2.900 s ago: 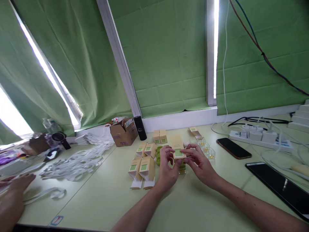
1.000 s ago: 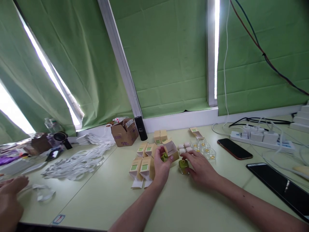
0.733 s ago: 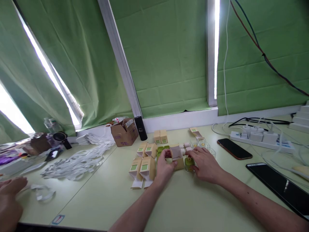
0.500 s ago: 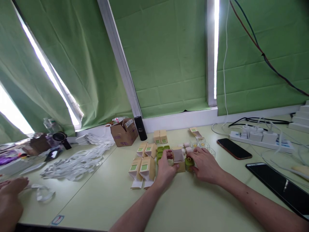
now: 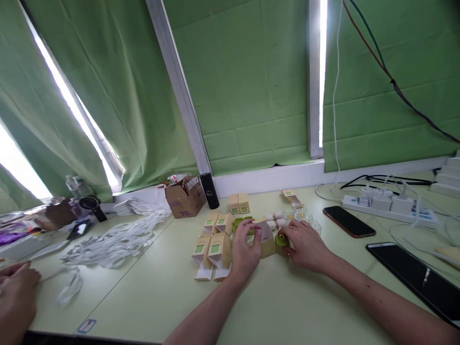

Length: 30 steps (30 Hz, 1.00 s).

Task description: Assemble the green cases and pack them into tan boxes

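Note:
My left hand [image 5: 246, 251] is closed on the left side of a small kraft-paper box [image 5: 268, 247] whose top flap stands open. Right beside it, my right hand [image 5: 309, 247] grips a small green container [image 5: 282, 240] with a round yellowish ring on top. The container is close against the box's right side, and fingers hide part of it. Behind my left hand stand several green containers [image 5: 240, 221]. To the left are several kraft boxes with green labels [image 5: 220, 249], the front ones with white flaps hanging out. White round pieces [image 5: 276, 220] and clear cups [image 5: 300, 214] lie just behind my hands.
Two closed boxes [image 5: 239, 203] stand farther back, near a black cylinder [image 5: 209, 190] and an open carton [image 5: 185, 197]. Phones [image 5: 348, 221] and a power strip [image 5: 390, 207] lie on the right. White ribbons [image 5: 111, 239] and another person's hand [image 5: 17, 292] are on the left.
The kraft box has turned and tilted in my left hand, its flap now angled. My right hand stays by it with the green container. At far left, the other person's hand has shifted with a ribbon.

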Available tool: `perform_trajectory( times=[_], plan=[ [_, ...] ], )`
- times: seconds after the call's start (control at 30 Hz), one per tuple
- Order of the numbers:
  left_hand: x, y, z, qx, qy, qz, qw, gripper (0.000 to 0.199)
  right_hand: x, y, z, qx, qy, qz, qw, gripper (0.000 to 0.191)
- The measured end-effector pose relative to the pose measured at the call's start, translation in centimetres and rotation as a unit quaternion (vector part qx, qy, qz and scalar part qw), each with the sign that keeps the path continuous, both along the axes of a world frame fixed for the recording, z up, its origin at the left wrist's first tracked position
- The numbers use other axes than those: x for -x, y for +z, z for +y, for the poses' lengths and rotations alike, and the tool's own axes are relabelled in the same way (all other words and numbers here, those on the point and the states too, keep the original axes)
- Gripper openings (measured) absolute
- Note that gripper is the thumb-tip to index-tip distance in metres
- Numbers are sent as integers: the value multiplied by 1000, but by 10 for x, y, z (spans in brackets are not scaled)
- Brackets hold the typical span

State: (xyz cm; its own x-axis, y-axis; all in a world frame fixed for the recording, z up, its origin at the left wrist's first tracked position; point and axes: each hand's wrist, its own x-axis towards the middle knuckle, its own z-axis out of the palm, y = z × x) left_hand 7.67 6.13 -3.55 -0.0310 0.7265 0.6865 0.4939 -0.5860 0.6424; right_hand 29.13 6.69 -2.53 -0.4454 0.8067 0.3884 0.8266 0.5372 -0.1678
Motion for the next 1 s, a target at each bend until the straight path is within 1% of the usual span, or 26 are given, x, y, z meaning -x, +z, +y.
perform_trajectory(
  times=[0.1, 0.17, 0.27, 0.33, 0.4, 0.47, 0.53, 0.6, 0.7, 0.87, 0.93, 1.0],
  plan=[
    [2, -5, 4, 17, -4, -9, 1000, 13, -1, 1, 0, -10, 1, 6, 1000, 23],
    [3, -8, 6, 33, -11, -25, 999, 17, -4, 1, 1, -17, -5, 29, 999, 23],
    [2, -8, 6, 60, -11, -55, 997, 26, -9, 0, 5, -28, -16, 128, 991, 26],
    [1, -7, 5, 69, -13, -70, 995, 31, -11, 0, 7, -40, -9, 231, 972, 29],
    [1, -6, 2, 75, -23, -74, 994, 34, -12, 0, 7, -47, 6, 335, 941, 30],
    [0, -5, 0, 82, -39, -73, 993, 38, -10, 1, 4, -33, 18, 418, 907, 34],
    [0, -5, -2, 89, -58, -72, 992, 41, -6, 2, 0, -2, 30, 474, 880, 38],
    [0, -5, -5, 91, -74, -70, 991, 43, -1, 3, -6, 29, 50, 500, 864, 42],
    [-2, -4, -8, 85, -89, -63, 990, 42, 7, 0, -12, 50, 77, 496, 864, 42],
    [-4, 2, -10, 82, -107, -67, 989, 39, 15, -9, -13, 40, 115, 433, 893, 39],
    [-4, 3, -10, 87, -110, -69, 988, 39, 14, -10, -12, 28, 117, 410, 904, 39],
    [-4, 3, -10, 96, -108, -77, 986, 41, 11, -9, -9, 17, 111, 401, 909, 37]
  ],
)
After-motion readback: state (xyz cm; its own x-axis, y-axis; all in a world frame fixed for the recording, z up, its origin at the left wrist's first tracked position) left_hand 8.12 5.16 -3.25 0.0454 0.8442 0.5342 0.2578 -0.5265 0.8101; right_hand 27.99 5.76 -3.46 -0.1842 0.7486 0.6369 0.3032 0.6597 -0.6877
